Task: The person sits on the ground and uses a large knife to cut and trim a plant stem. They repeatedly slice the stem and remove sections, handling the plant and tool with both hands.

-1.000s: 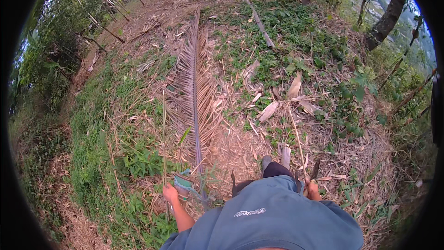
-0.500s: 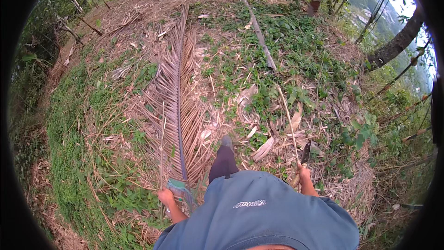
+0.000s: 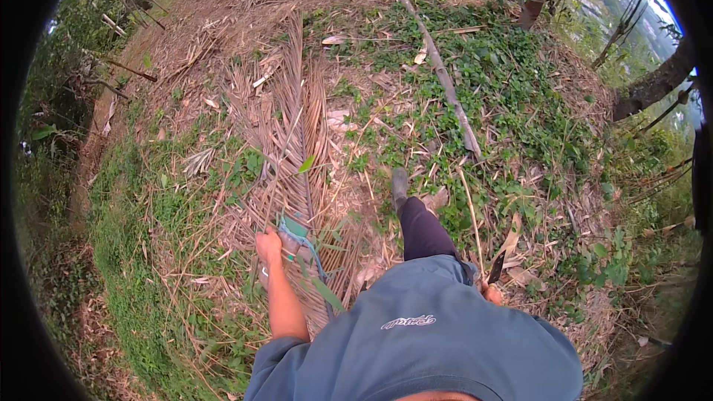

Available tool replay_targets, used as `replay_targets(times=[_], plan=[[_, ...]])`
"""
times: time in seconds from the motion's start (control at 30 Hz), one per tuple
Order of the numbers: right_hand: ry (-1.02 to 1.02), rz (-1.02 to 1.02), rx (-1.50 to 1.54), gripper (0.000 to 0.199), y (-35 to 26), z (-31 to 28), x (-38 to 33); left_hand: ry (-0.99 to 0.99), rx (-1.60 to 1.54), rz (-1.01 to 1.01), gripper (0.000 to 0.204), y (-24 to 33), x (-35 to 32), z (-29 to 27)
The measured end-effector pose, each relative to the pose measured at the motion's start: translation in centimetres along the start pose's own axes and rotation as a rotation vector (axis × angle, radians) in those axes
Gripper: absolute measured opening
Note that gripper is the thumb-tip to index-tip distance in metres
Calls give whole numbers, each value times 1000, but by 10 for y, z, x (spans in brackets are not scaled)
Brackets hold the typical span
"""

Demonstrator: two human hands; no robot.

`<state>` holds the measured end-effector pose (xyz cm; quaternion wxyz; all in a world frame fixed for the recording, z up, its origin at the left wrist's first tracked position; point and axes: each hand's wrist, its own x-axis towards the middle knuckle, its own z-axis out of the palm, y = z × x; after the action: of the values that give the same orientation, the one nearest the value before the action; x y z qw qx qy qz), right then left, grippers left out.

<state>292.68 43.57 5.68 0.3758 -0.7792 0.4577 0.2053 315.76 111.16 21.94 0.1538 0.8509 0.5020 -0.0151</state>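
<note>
Change: the boot [image 3: 399,182] stands farther forward and the left hand [image 3: 269,246] has swung ahead; the load travels along.
Left fingers: closed, apparently on the green container [image 3: 295,229] just right of them.
Right hand [image 3: 492,295]: partly hidden, fingers around a pale stick [image 3: 470,212], dark blade [image 3: 496,267] beside.
Edges: palm frond [image 3: 295,141] ahead of left fingers, grey pole [image 3: 444,78] beyond right.
Room: low litter [image 3: 356,178] between.

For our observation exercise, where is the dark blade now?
In the head view, the dark blade sits low, right of centre, just above the right hand.
</note>
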Motion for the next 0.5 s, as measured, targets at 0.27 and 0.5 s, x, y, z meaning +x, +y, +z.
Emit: replay_targets(times=[0.27, 0.5], plan=[[285, -143, -446, 51, -222, 106, 221, 118, -41, -81, 60, 202, 195, 69], [99, 325, 458, 44, -567, 43, 342, 85, -11, -134, 58, 419, 280, 84]])
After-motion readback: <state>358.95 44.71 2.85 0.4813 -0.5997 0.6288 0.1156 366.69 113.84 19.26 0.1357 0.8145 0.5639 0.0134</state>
